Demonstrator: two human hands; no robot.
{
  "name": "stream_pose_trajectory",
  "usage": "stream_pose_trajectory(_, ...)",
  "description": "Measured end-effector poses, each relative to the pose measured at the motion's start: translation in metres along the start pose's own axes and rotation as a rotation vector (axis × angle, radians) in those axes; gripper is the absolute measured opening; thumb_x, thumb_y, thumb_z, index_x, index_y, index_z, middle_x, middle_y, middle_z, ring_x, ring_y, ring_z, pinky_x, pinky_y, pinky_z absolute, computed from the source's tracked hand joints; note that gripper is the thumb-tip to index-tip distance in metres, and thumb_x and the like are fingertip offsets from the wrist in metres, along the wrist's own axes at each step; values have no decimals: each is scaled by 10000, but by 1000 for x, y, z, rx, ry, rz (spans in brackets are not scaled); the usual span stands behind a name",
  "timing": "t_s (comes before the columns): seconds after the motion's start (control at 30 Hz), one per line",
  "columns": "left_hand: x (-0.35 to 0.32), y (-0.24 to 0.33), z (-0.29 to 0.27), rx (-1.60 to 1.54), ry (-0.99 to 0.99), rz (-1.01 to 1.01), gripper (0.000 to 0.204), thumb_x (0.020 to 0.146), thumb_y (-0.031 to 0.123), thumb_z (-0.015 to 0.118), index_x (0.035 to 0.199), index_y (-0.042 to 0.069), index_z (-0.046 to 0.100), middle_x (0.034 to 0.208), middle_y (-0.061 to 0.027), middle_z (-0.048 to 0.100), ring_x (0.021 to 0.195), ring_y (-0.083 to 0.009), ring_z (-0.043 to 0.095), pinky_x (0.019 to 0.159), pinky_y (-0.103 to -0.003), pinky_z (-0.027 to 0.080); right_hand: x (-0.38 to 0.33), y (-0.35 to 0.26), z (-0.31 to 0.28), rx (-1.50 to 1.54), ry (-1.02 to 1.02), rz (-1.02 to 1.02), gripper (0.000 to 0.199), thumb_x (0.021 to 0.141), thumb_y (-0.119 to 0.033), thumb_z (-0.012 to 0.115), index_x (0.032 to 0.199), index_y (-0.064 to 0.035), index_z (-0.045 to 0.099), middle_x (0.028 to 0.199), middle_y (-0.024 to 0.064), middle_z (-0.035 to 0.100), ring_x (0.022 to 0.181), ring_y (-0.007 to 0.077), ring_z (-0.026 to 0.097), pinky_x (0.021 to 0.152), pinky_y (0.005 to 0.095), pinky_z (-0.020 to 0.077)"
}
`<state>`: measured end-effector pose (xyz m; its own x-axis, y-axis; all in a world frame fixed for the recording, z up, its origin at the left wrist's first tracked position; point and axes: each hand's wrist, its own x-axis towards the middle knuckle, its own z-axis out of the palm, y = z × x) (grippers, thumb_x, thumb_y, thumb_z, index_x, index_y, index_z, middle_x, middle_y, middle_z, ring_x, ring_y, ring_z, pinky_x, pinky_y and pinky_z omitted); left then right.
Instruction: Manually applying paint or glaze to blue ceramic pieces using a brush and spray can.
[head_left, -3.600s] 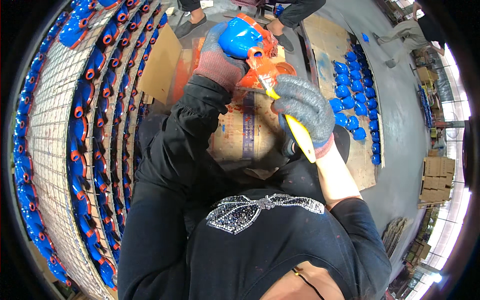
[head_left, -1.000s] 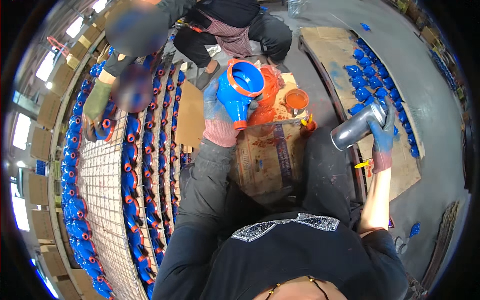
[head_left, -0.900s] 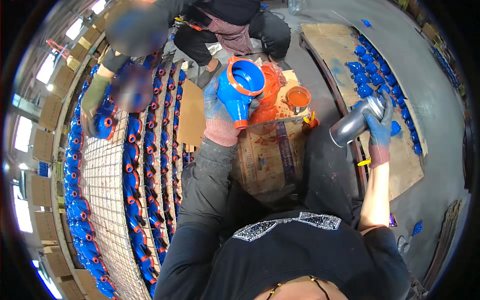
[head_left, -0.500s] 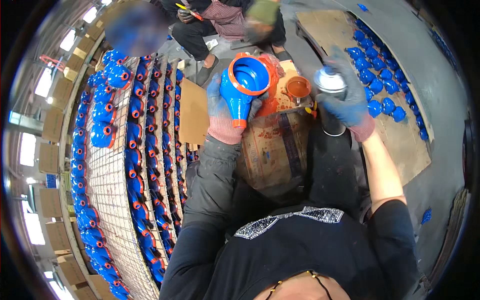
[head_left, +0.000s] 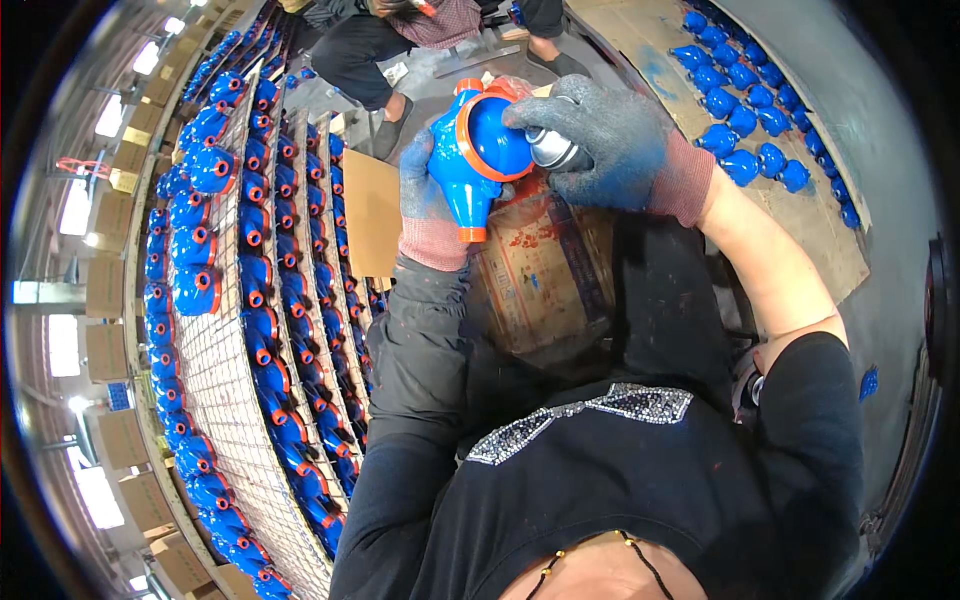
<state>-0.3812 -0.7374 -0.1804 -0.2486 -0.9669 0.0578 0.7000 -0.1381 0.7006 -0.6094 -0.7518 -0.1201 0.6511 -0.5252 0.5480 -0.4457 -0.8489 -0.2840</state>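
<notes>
My left hand (head_left: 422, 195), in a grey and blue-stained glove with a pink cuff, is closed around a blue metal water meter body (head_left: 468, 196). The body's round mouth and pipe ends are painted orange-red, and its mouth faces up toward me. In my right hand (head_left: 625, 150), also gloved, a spray can (head_left: 557, 152) is gripped, tilted with its silver top at the right rim of the mouth. The index finger lies over the can's top; the nozzle itself is hidden. Most of the can is covered by the glove.
At the left stands a wire rack (head_left: 215, 400) with several tiers of blue, orange-rimmed bodies. A paint-splashed cardboard box (head_left: 525, 280) is between my knees. To the right, many blue bodies lie on a brown board (head_left: 690, 120). A co-worker's legs (head_left: 360, 60) are at the far side.
My right hand has brought the spray can leftward from beside my knee to the mouth of the body, tilting it over. My left hand still holds the body, a little further left.
</notes>
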Motion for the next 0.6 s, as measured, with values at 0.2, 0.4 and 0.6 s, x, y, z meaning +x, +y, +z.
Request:
stream_pose_trajectory(0.2,6,-3,-6,-8,-59,33,629,896,460,457,1355,35,393,1333,-170,481,1196,-323,502,1014,-463,424,-11,-9,-16,11,-170,107,594,624,-103,733,1196,-117,573,1122,131,593,1020,322,565,937,393,440)
stream_pose_trajectory(0.4,3,-8,0,-276,-137,29,653,889,483,479,1362,45,376,1328,-199,467,1170,-351,509,968,-474,451,-40,-1,-50,287,50,120,601,654,-102,696,1237,-116,549,1204,106,591,1103,280,557,981,371,427)
stream_pose_trajectory(0.6,-4,-1,-5,-393,-155,-115,713,882,552,470,1402,88,321,1161,-362,475,902,-453,574,548,-367,554,-145,59,-40,172,236,642,627,672,-80,708,1269,-53,516,1228,131,564,1137,226,543,979,331,404)
